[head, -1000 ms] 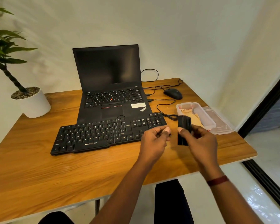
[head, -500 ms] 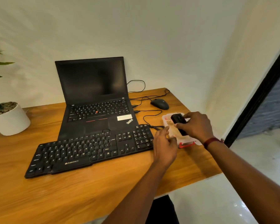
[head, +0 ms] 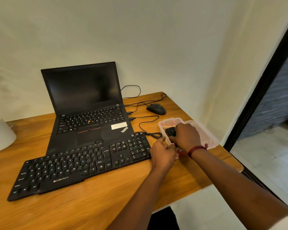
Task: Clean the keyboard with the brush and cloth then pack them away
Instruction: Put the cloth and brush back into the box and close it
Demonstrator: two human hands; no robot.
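Right hand (head: 186,136) fingers clamp brush (head: 170,132) in box (head: 178,119) at 3 o'clock; left hand (head: 163,153) pinches its wall. Risk: uneven pressure tips box off bench (head: 106,205).

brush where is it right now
Head view, right side: the black brush is held by the right hand, in the open clear plastic box just right of the keyboard.

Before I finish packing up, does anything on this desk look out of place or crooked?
Only mildly: the black Zebronics keyboard lies slanted across the wooden table, its far edge seemingly overlapping the black laptop's palm rest. The clear plastic lid sits close to the table's right edge. Nothing looks spilled or damaged.
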